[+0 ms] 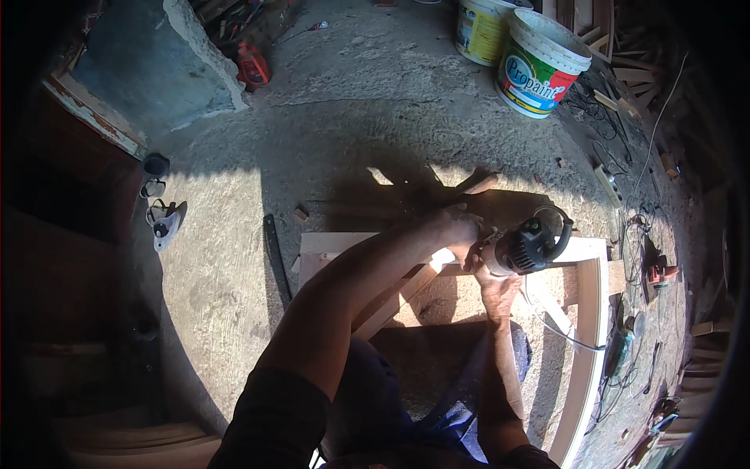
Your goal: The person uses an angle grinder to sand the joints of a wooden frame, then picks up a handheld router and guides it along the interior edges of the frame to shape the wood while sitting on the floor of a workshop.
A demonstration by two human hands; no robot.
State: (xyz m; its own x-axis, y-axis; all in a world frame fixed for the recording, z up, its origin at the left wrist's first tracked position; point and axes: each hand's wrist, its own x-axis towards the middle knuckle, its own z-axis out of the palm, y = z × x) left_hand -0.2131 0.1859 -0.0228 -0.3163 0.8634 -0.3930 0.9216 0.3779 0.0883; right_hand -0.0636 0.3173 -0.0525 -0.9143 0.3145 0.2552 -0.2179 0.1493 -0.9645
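My right hand [498,288] is wrapped around the pale body of a small corded trim router [530,247] with a black motor end. My left hand [459,228] is at the router's left side, low over the wood; its fingers are bent, partly in shade and partly hidden, and seem to rest on the tool's lower end. Beneath them is the far rail of a pale wooden frame [594,313], whose right rail runs back toward me. A slanting wooden piece [402,298] crosses inside the frame under my left forearm. The router's bit is hidden.
Two paint buckets [543,66] stand far right. Cords and a teal power tool [623,350] lie right of the frame, with a red tool [662,275] beyond. A dark flat strip [276,258] lies left. A red bottle [252,66] stands by a concrete slab [168,66].
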